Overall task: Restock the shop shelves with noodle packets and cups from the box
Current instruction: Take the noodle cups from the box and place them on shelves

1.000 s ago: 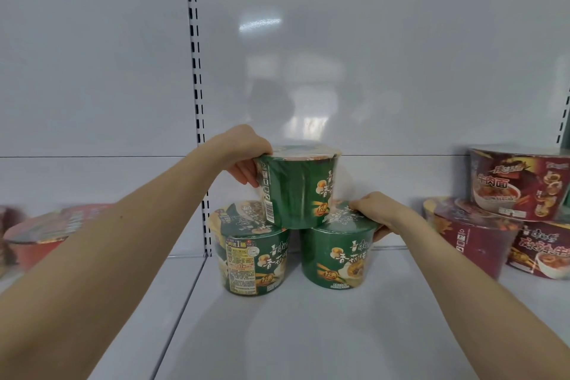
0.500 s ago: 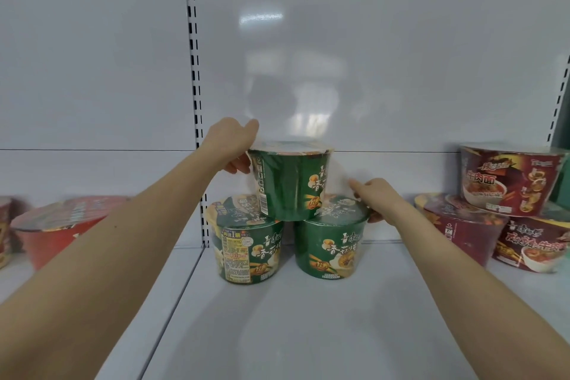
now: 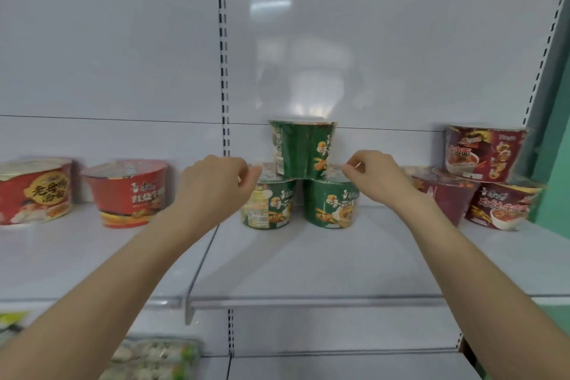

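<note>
Three green noodle cups stand as a small pyramid on the white shelf [image 3: 308, 259]: a top cup [image 3: 303, 149] rests on a left cup [image 3: 271, 205] and a right cup [image 3: 331, 205]. My left hand [image 3: 216, 185] hovers just in front of the left cup, fingers loosely curled and holding nothing. To the right of the stack, my right hand [image 3: 374, 174] hangs with loosely curled fingers, and it is likewise empty. Neither hand touches the top cup.
Two red noodle cups [image 3: 129, 193] [image 3: 34, 190] stand on the shelf at the left. A stack of dark red cups [image 3: 487, 157] sits at the right, against a green wall. Packets [image 3: 154, 358] lie on the lower shelf at bottom left.
My left hand let go of the top green cup and my right hand left the right cup's lid. Both hands drew back toward me, and the view pulled away from the shelf.
</note>
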Tool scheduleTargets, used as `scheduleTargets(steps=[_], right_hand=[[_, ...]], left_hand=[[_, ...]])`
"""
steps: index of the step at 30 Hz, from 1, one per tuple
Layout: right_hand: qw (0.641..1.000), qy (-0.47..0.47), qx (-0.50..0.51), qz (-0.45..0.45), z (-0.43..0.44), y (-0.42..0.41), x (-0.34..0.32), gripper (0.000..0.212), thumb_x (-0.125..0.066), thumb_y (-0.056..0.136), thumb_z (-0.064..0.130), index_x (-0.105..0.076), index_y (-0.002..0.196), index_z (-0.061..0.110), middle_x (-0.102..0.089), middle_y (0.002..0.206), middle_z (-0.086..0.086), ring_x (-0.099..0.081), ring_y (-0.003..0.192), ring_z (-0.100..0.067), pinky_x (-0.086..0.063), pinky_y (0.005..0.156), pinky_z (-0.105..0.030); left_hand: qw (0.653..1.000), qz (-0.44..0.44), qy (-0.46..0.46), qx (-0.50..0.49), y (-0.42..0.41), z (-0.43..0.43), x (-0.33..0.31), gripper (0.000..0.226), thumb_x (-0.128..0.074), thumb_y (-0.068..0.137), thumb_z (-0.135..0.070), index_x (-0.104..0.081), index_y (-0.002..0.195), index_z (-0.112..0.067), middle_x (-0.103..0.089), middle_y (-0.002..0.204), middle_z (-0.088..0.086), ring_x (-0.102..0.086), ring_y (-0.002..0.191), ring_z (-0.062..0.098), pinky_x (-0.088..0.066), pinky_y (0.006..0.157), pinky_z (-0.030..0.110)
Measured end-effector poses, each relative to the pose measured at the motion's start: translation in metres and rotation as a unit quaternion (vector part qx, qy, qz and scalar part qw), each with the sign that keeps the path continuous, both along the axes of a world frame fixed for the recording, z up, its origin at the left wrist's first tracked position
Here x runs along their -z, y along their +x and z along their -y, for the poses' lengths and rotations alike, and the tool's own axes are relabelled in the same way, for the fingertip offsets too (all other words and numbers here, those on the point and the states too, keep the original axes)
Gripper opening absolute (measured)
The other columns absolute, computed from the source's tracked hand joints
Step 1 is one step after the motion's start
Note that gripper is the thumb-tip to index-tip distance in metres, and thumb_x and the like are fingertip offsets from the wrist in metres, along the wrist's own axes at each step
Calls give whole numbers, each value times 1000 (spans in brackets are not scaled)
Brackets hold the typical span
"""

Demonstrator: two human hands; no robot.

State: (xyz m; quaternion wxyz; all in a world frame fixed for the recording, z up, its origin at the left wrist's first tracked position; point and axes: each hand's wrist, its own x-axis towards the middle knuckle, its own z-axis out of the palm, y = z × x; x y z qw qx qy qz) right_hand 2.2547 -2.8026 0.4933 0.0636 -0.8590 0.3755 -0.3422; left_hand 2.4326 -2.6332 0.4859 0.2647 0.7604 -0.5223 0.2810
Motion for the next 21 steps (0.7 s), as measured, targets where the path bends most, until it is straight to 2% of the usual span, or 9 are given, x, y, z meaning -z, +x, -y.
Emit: scheduleTargets(steps=[4, 7, 10, 13, 16, 18, 21], right_hand=[[995, -22, -91, 16, -73, 44, -1, 20, -48, 93, 30, -60, 99, 15, -59, 94, 1, -54, 87, -17, -42, 76, -30], [983, -20, -184, 13, -140, 92, 4, 24, -48, 93, 27, -62, 101, 10, -60, 93, -1, -52, 84, -16, -40, 74, -28], [967, -26, -255, -7, -213, 141, 16, 21, -50, 91, 24, -64, 90, 9, -59, 87, -4, -49, 81, -17, -37, 71, -28], [945, -13, -327, -14, -288, 187, 32, 22, -51, 90, 22, -61, 77, 6, -59, 78, -7, -50, 75, -20, -41, 70, -32], [915, -14, -401, -29, -362, 227, 47, 18, -52, 90, 21, -57, 73, 14, -52, 67, 1, -50, 73, -18, -31, 61, -27], [893, -12, -448, -48, -407, 256, 56, 17, -51, 90, 21, -56, 74, 16, -54, 69, 2, -54, 76, -20, -33, 62, -27], [865, -7, -498, -66, -475, 302, 68, 20, -52, 90, 21, -63, 83, 6, -64, 86, -9, -56, 81, -22, -41, 70, -30]], left_hand=[[999, -9, 39, -26, 8, -80, 28, 39, -40, 94, -44, -46, 63, -22, -56, 65, 3, -49, 66, 24, -32, 56, 27], [995, -12, 66, -73, 27, -152, 49, 38, -40, 94, -43, -57, 73, -16, -60, 69, 4, -59, 74, 28, -33, 57, 27], [985, -31, 90, -144, 43, -234, 67, 39, -39, 95, -42, -64, 86, -14, -66, 77, 7, -60, 79, 28, -34, 58, 28], [970, -53, 102, -212, 52, -318, 87, 36, -40, 95, -41, -62, 84, -15, -61, 74, 6, -61, 81, 28, -35, 58, 27], [951, -81, 106, -279, 60, -394, 106, 34, -39, 95, -41, -52, 76, -16, -58, 73, 5, -61, 77, 30, -41, 58, 30], [933, -101, 116, -325, 67, -440, 118, 34, -39, 96, -40, -53, 78, -14, -59, 72, 4, -58, 68, 26, -40, 55, 29], [904, -120, 121, -392, 85, -505, 137, 36, -38, 96, -39, -54, 75, -14, -57, 65, 0, -53, 58, 20, -35, 47, 25]])
